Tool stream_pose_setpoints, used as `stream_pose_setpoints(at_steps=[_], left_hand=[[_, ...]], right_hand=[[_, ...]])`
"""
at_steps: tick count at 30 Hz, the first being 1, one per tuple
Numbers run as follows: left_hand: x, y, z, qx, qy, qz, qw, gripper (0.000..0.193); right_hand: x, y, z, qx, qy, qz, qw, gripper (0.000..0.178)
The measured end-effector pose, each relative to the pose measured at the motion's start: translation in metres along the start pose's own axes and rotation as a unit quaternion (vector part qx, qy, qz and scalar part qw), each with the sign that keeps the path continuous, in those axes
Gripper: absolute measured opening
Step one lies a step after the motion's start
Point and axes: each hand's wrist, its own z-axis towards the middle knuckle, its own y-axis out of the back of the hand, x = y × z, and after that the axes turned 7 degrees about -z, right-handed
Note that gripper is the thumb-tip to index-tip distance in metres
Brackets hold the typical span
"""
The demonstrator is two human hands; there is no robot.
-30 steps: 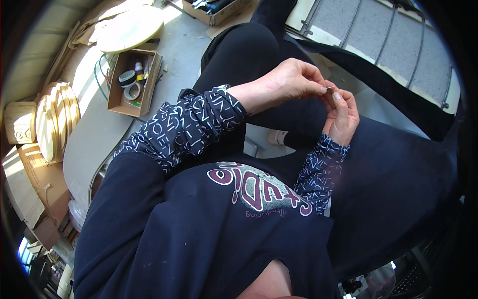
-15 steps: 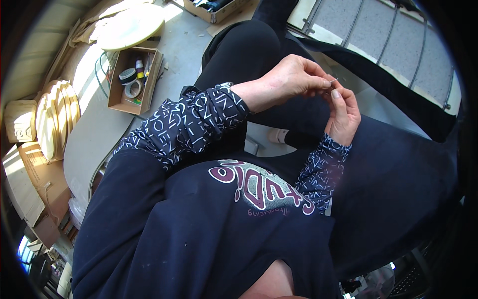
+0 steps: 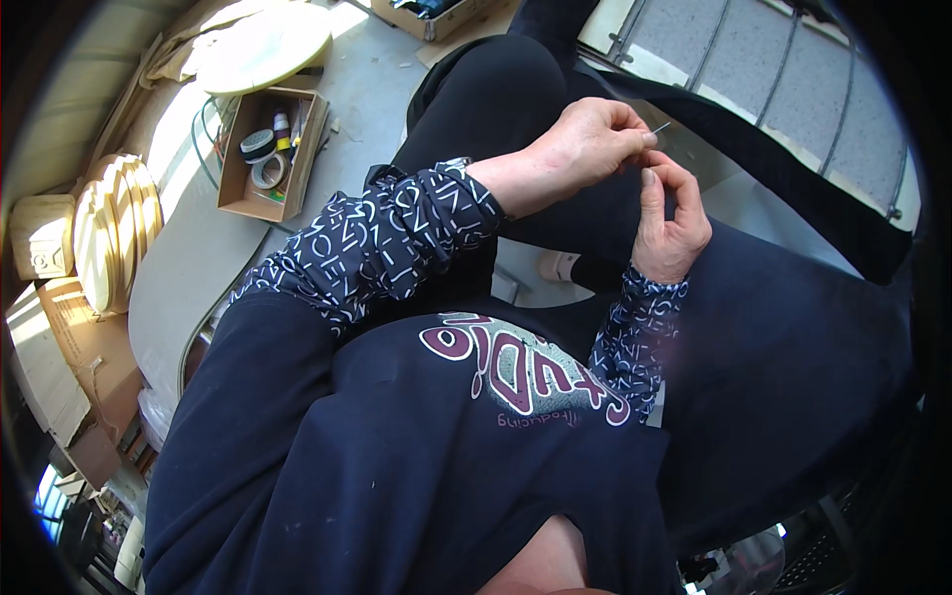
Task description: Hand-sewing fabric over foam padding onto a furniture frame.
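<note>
Left hand (image 3: 593, 144) has edged up, opening a wider gap to the right hand (image 3: 671, 226) than before. I've got a thin needle-like piece (image 3: 662, 128) pinched in left thumb and finger, its length slanting up and right, away from the right hand just below. Can't tell remotely whether right fingers hold anything.

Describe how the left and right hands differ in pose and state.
The left hand pinches a thin pin-like piece; whether the right hand holds anything is unclear. The left hand reaches rightward; the right hand points up the picture. The left hand sits higher than the right hand. Both are bare.
</note>
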Motion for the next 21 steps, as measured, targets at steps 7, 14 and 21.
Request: stream_pose_setpoints(at_steps=[7,14,21], left_hand=[[-0.005,0.003,-0.003,0.026,0.013,-0.002,1.000,0.023],[-0.002,0.000,0.002,0.045,-0.015,0.099,0.994,0.022],[-0.004,0.000,0.002,0.043,-0.027,0.121,0.991,0.021]], right_hand=[[-0.015,0.006,0.002,0.013,-0.153,0.265,0.952,0.009],[-0.030,0.013,0.005,0.015,-0.255,0.397,0.882,0.010],[-0.031,0.011,0.005,0.013,-0.247,0.377,0.893,0.010]])
